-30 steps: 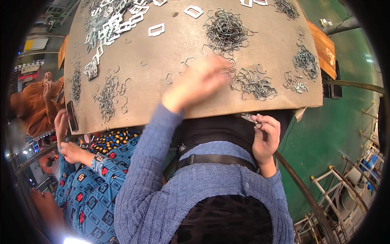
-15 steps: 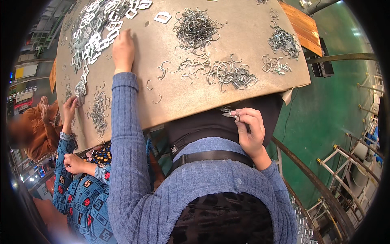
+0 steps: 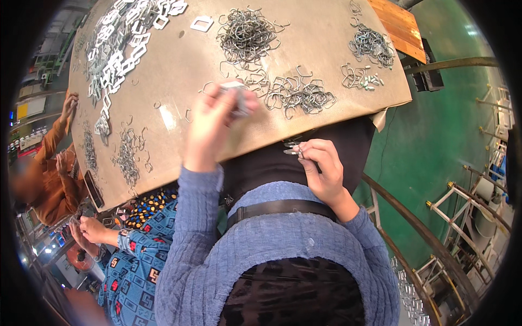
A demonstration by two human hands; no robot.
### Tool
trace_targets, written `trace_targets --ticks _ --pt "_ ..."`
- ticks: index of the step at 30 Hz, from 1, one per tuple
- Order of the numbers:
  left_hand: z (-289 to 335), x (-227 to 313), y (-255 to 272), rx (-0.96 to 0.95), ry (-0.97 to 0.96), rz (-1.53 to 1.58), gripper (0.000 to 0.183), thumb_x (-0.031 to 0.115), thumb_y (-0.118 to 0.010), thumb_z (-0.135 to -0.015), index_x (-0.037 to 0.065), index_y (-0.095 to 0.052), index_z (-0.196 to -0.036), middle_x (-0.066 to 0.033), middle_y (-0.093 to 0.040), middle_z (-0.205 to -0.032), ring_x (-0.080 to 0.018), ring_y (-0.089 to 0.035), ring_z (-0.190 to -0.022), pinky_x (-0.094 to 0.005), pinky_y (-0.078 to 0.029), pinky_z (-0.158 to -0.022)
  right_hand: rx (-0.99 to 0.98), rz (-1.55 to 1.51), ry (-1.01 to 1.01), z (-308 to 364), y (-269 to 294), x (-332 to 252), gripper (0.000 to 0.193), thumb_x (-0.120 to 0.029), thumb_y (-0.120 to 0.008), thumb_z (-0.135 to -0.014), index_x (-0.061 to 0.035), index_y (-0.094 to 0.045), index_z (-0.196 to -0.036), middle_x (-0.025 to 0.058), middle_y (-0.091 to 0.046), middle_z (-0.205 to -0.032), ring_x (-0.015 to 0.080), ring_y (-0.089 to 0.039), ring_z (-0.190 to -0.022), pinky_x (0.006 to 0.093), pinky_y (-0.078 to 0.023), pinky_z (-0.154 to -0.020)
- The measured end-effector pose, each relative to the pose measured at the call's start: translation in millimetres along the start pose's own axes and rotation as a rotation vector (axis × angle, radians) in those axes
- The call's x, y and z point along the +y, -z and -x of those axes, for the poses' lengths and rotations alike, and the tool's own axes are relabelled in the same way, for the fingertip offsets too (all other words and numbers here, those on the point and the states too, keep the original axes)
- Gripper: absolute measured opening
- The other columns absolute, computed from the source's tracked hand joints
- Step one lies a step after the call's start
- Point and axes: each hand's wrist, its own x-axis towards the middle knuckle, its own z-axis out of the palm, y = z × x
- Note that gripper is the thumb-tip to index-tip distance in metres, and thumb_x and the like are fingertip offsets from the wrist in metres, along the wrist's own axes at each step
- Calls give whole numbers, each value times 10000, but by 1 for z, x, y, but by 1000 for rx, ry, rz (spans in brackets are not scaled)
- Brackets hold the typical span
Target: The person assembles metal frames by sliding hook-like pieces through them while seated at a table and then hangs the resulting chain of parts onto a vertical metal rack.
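At far left, a co-worker in an orange sleeve (image 3: 50,145) rests a hand (image 3: 70,105) at the edge of the surface (image 3: 163,89). Nearer, a second co-worker in blue patterned clothing (image 3: 142,247) holds both hands off the surface, below a dark flat slab (image 3: 93,188); half a second ago, one of those hands was at the small cluster of frames. Pale rectangular frames (image 3: 126,61) spread across the upper left, above a scatter of wire hooks (image 3: 129,161), while a lone frame (image 3: 202,23) lies apart.

At centre, the wearer's left hand (image 3: 209,128), blurred by motion, has swung back from the frame pile, its fingers now closed on a pale piece (image 3: 232,85), probably one or more frames, held up beside the nearer heap of bent hooks (image 3: 302,96). A denser heap (image 3: 247,37) sits beyond.

To its right, the right hand (image 3: 326,169) stays over the dark-clothed lap (image 3: 255,160), just off the near edge, fingers pinched on small shiny metal (image 3: 292,152) whose exact form is unclear. The change leaves both hands loaded, suggesting the fetching reach is over. At far right lie more hooks (image 3: 372,46) and small pale pellets (image 3: 373,82).
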Motion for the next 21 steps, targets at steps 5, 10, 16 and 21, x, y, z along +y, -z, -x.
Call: trace_targets --ticks 5,10,16,21 --pt "26 -23 -48 -200 182 96 219 173 -468 -984 44 -490 -1160 -184 -639 -1079 -239 -659 -964 -363 -551 -838 -40 82 24 -7 -2 -3 214 80 -668 -752 -8 -585 -928 117 -566 -962 261 -615 -831 336 -523 -688" --pt "30 -21 -53 -228 170 56 270 209 -440 -996 24 -482 -1188 -188 -631 -1105 -250 -656 -982 -369 -548 -850 -32 112 5 -5 -2 0 213 64 -675 -754 -17 -589 -931 116 -565 -954 258 -608 -812 342 -521 -673" --pt "33 -18 -52 -236 236 22 296 213 -443 -997 10 -498 -1205 -187 -629 -1117 -244 -647 -1005 -360 -538 -862 -20 148 -4 -6 -2 -2 195 55 -679 -755 -20 -601 -917 119 -572 -951 262 -610 -808 344 -525 -667" --pt "43 -17 -53 -327 24 -295 245 141 -491 -972 -11 -559 -1152 -148 -639 -1122 -229 -638 -1011 -319 -506 -878 -30 163 -28 -3 -4 0 198 68 -671 -747 -10 -610 -919 135 -584 -985 276 -622 -837 345 -533 -680"
